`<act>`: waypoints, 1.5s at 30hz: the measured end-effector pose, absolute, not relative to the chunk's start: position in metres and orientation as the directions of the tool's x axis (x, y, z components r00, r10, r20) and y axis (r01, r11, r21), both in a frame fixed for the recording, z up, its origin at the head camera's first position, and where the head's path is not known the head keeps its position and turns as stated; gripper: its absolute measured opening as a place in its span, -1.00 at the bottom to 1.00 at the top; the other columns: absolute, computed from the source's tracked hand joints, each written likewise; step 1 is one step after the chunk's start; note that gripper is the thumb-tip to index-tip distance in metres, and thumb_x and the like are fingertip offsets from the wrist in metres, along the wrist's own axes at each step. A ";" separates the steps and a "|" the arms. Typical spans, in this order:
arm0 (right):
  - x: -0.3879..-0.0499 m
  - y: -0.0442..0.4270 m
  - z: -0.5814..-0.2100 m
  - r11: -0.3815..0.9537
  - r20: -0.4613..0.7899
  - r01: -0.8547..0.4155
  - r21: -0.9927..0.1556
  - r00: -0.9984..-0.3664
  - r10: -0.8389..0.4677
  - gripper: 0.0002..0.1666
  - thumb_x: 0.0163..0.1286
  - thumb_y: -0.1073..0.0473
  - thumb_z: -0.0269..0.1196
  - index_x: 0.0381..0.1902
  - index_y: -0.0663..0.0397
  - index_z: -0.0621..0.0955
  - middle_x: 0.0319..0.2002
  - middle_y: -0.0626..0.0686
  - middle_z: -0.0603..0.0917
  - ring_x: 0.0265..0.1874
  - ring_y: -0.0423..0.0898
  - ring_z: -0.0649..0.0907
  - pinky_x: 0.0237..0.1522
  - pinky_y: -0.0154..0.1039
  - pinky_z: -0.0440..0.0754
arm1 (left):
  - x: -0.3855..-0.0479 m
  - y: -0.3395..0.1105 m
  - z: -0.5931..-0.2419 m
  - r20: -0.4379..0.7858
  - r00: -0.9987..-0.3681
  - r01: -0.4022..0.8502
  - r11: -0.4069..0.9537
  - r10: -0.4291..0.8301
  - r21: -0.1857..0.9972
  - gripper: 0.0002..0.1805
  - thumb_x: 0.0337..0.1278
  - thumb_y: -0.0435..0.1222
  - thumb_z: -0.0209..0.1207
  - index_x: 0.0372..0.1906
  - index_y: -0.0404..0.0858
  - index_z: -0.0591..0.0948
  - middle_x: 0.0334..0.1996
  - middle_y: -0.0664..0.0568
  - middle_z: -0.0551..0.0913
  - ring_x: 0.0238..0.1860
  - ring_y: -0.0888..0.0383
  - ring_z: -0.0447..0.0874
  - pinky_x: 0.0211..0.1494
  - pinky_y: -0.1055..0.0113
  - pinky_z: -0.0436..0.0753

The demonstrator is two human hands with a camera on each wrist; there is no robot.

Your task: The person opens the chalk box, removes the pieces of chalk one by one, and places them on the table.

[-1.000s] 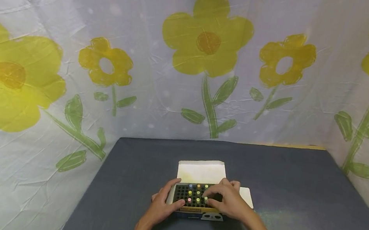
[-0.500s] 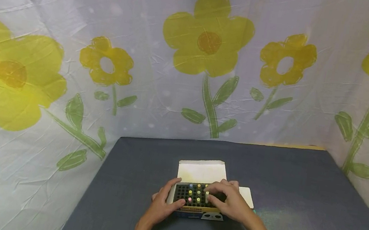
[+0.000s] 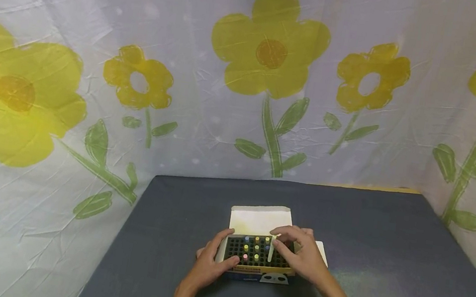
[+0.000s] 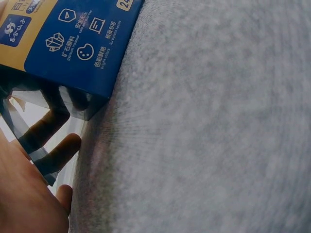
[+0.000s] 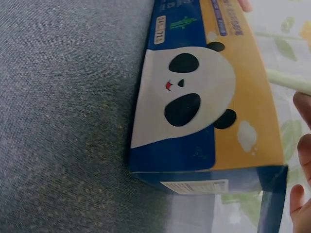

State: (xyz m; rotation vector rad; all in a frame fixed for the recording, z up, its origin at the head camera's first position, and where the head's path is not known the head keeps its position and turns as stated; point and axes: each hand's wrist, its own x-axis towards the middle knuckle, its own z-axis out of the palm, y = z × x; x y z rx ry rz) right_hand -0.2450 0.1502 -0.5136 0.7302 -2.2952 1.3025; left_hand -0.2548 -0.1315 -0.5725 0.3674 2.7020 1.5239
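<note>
An open chalk box (image 3: 243, 275), blue and yellow with a panda face, stands on the dark table. Its black grid of holes holds several chalk sticks with coloured tops. My left hand (image 3: 208, 262) grips the box's left end, thumb at the front edge and fingers at the back corner. Between the thumb and fingers of my right hand (image 3: 304, 257) is a pale, yellowish-green chalk stick (image 3: 270, 252), pinched by its top and held upright above the grid. In the right wrist view this chalk stick (image 5: 290, 81) shows beyond the box's front; its lower end is hidden there.
The white lid (image 3: 261, 221) is folded back behind the box, and a white side flap (image 3: 320, 252) sticks out at the right. Dark cloth covers the table (image 3: 388, 251). A flower-print curtain (image 3: 195, 127) hangs behind and at both sides.
My right hand has risen and drawn the pale chalk stick up out of its hole. My left hand has kept its hold on the box.
</note>
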 end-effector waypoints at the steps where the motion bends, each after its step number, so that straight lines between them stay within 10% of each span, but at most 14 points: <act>1: -0.245 0.152 -0.513 0.422 0.567 -0.611 -0.670 -0.788 -0.240 -0.73 0.36 0.27 0.37 0.00 -0.05 0.71 -0.36 -0.22 0.73 -0.39 -0.35 0.63 0.01 -0.10 0.19 | -0.255 -0.132 -0.573 0.099 -0.972 0.195 0.494 0.214 0.847 -0.23 0.15 0.09 0.35 0.46 0.41 0.31 0.34 0.08 0.53 0.23 -0.02 0.45 0.22 -0.17 0.14; 9: -0.244 0.171 -0.510 0.306 0.514 -0.582 -0.753 -0.811 -0.278 -0.73 0.41 0.32 0.31 0.02 -0.03 0.71 -0.43 -0.09 0.79 -0.37 -0.14 0.73 -0.07 -0.07 0.61 | -0.255 -0.132 -0.573 0.087 -0.975 0.179 0.492 0.204 0.852 -0.23 0.14 0.10 0.36 0.45 0.43 0.31 0.36 0.05 0.51 0.27 -0.05 0.44 0.23 -0.20 0.12; 45: -0.209 0.283 -0.529 0.454 0.267 -0.299 -0.839 -0.954 -0.135 -0.73 0.49 0.19 0.26 0.08 0.14 0.66 -0.29 -0.06 0.78 -0.17 -0.31 0.71 -0.07 -0.26 0.63 | -0.255 -0.131 -0.573 0.078 -0.976 0.170 0.498 0.201 0.850 -0.23 0.16 0.12 0.34 0.46 0.43 0.30 0.45 0.03 0.44 0.33 -0.13 0.37 0.24 -0.25 0.13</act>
